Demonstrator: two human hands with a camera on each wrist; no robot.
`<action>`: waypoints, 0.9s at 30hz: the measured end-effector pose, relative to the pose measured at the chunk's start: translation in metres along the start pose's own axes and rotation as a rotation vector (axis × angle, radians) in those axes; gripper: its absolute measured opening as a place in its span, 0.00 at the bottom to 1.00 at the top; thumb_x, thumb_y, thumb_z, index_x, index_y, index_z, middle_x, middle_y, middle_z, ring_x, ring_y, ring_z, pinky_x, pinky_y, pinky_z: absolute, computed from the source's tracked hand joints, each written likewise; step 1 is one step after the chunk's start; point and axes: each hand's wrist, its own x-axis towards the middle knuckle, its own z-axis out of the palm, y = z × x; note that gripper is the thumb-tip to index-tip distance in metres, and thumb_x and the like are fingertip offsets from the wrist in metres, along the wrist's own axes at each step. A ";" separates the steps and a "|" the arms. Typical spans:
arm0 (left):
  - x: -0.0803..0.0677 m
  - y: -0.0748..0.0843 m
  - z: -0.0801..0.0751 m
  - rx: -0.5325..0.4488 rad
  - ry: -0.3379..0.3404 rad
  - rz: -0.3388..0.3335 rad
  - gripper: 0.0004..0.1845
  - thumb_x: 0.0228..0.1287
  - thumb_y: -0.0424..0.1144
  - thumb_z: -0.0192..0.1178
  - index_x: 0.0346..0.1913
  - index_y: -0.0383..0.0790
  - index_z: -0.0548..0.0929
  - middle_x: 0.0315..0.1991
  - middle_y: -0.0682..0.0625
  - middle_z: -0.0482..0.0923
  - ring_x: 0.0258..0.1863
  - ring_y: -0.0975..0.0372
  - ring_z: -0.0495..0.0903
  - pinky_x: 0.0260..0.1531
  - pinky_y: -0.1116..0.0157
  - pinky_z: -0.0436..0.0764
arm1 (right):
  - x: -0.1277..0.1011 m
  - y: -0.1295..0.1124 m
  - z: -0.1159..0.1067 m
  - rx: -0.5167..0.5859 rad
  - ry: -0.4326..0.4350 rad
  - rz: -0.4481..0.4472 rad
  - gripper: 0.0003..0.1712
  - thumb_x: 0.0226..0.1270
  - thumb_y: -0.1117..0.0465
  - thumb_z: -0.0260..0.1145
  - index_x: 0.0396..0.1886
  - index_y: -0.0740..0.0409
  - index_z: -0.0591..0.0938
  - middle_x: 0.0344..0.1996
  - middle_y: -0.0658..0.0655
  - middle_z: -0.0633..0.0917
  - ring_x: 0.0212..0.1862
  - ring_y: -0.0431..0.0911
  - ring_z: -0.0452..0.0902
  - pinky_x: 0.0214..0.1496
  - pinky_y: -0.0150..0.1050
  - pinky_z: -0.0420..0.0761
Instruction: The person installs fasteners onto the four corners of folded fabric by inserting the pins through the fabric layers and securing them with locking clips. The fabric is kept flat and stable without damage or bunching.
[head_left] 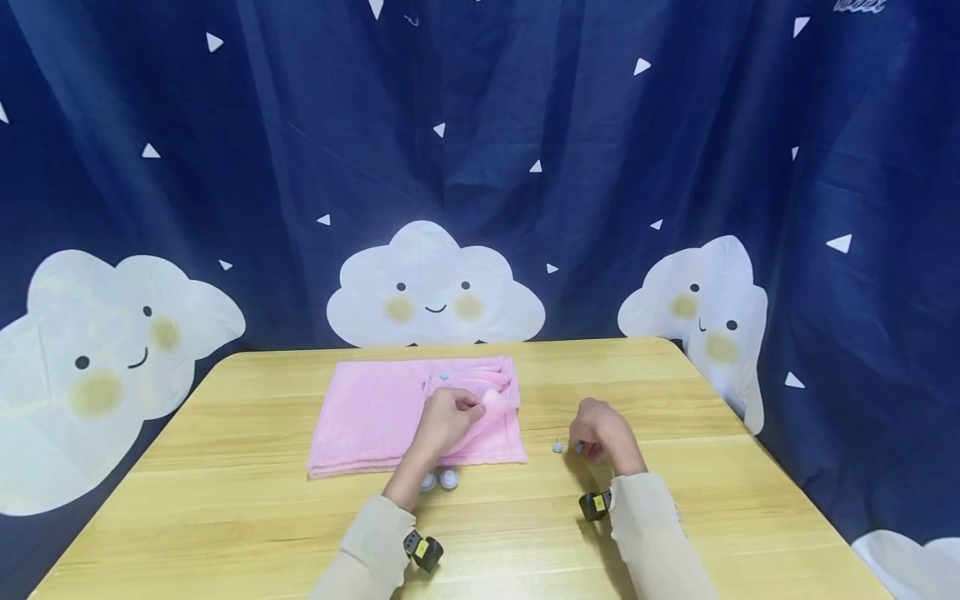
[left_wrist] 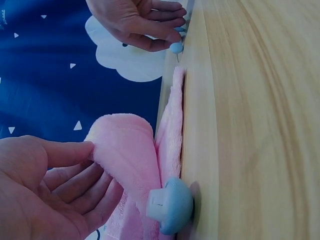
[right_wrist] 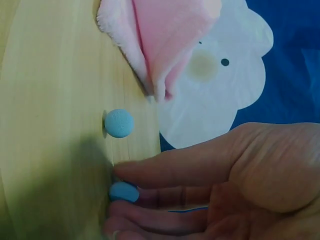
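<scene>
My left hand (head_left: 448,421) pinches a raised edge of the folded pink plush cloth (head_left: 367,408) between thumb and forefinger. In the left wrist view, the lifted pink flap (left_wrist: 125,145) hangs from those fingertips. My right hand (head_left: 600,429) is low over the table to the right of the cloth. Its thumb and fingers close around a small blue round-headed pin (right_wrist: 124,191), partly hidden by them. Another blue pin (head_left: 557,447) stands on its head just left of that hand, its thin needle pointing up.
Two pale blue mushroom-shaped knobs (head_left: 448,478) stand at the cloth's front edge, beside my left forearm. A small blue piece (head_left: 444,377) sits on the cloth beyond the left hand. The wooden table (head_left: 225,517) ends at a dark blue curtain (head_left: 480,192).
</scene>
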 end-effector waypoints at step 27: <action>0.001 0.000 0.003 -0.122 0.037 -0.044 0.08 0.58 0.33 0.68 0.40 0.37 0.90 0.36 0.44 0.90 0.38 0.54 0.89 0.45 0.56 0.86 | 0.010 -0.045 0.026 0.550 -0.024 -0.366 0.12 0.69 0.67 0.62 0.41 0.75 0.82 0.26 0.62 0.85 0.27 0.45 0.83 0.39 0.48 0.89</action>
